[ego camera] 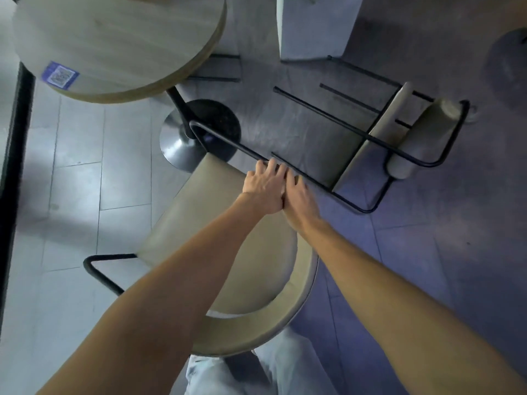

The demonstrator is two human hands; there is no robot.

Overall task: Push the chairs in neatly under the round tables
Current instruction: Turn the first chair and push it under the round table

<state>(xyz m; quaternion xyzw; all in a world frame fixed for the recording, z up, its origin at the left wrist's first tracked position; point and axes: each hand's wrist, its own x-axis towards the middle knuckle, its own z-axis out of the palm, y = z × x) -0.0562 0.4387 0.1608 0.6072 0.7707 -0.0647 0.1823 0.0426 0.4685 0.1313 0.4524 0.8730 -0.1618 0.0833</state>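
Note:
A beige padded chair [228, 229] with a curved backrest stands right below me, its seat facing the round wooden table [119, 44] at the upper left. A second beige chair [410, 138] lies tipped on its side on the floor at the right, its black legs pointing left. A long black frame bar [228, 142] runs from the table's base toward that tipped chair, crossing the near seat's far edge. My left hand [265, 189] and my right hand [299, 201] lie side by side there, fingers curled over the bar.
The table's pedestal base [196, 135] stands just beyond the near seat. A white planter box [313, 27] sits at the top centre. A dark wall edge [14, 166] runs down the left side. Another round base [507, 67] shows at the far right.

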